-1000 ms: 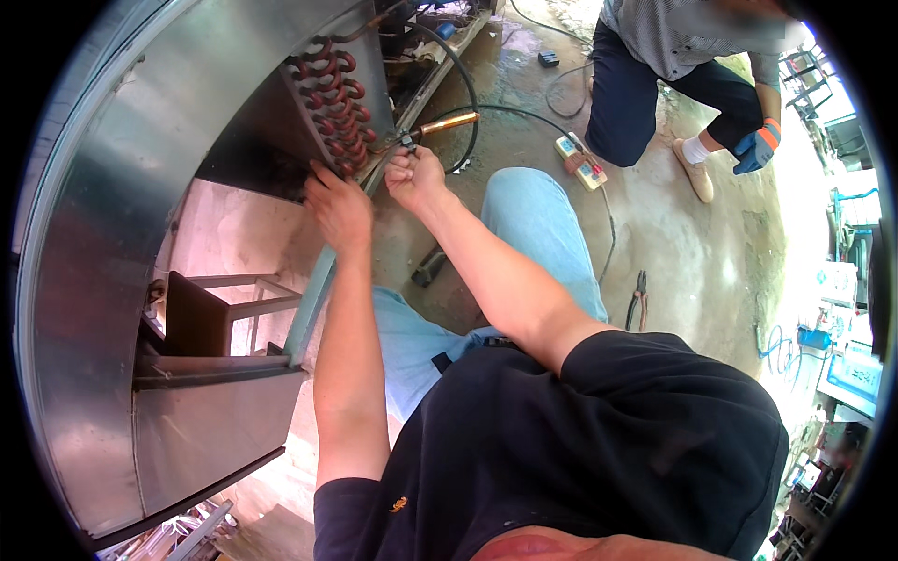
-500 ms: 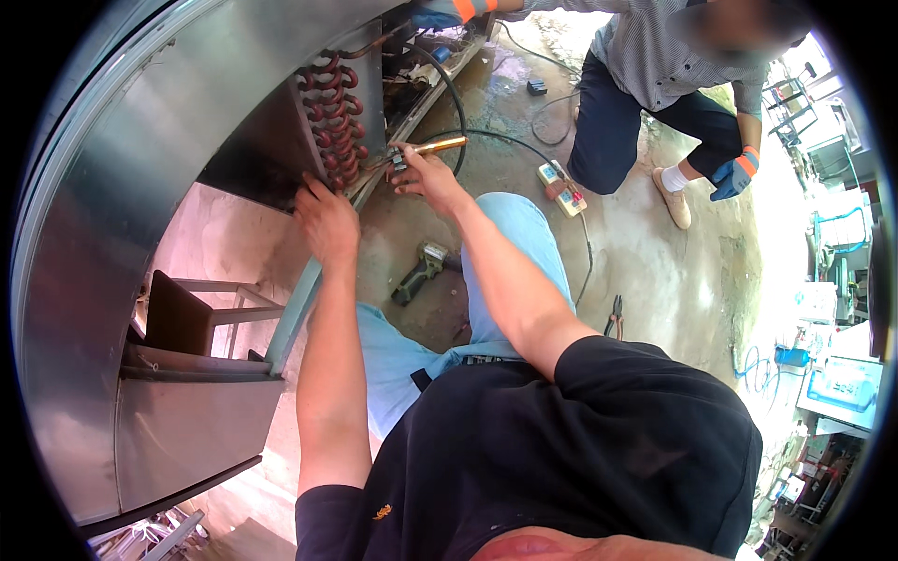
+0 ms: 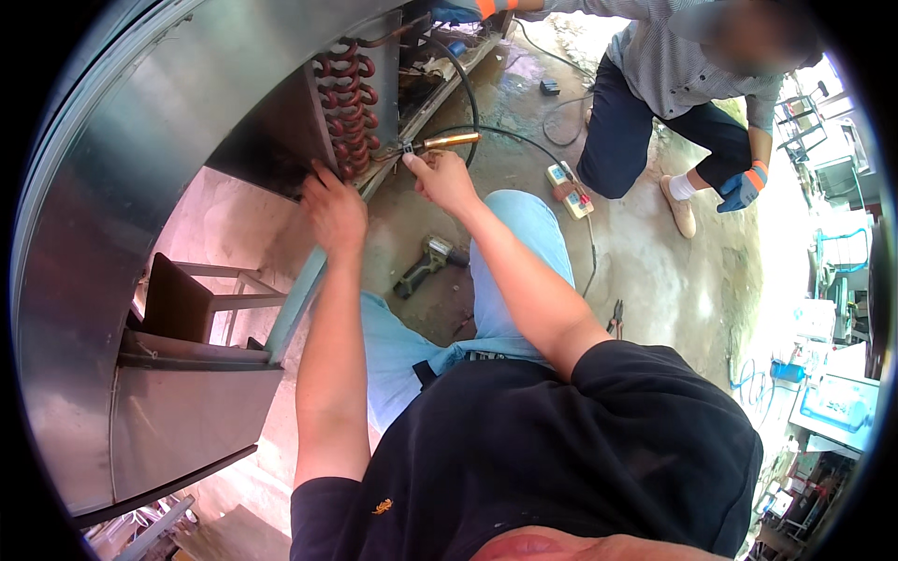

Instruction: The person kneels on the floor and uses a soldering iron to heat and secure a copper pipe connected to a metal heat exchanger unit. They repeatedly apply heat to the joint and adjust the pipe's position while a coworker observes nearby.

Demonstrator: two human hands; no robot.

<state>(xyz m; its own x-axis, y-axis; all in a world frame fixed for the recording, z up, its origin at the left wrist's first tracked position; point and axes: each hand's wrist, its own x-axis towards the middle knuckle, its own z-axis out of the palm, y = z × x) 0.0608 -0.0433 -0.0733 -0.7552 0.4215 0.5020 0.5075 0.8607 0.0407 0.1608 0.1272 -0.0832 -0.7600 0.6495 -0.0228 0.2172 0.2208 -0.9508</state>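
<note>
My left hand (image 3: 334,210) presses against the dark edge of a metal unit, just below a bank of copper coil bends (image 3: 347,103). My right hand (image 3: 444,179) grips the brass handle of a torch (image 3: 447,141), whose black hose loops away over the floor. The torch tip points at the lower end of the copper bends. Both my forearms reach forward over my knees in light blue trousers.
A large sheet-metal casing (image 3: 122,168) fills the left side. A cordless drill (image 3: 426,265) lies on the concrete floor between my knees. Pliers (image 3: 615,318) lie to the right. Another person (image 3: 673,84) in blue gloves squats beyond, near a small power strip (image 3: 571,187).
The view has shifted, so the coil and hands sit lower in the picture. Both hands stay at the coil; the other person has leaned in toward the unit.
</note>
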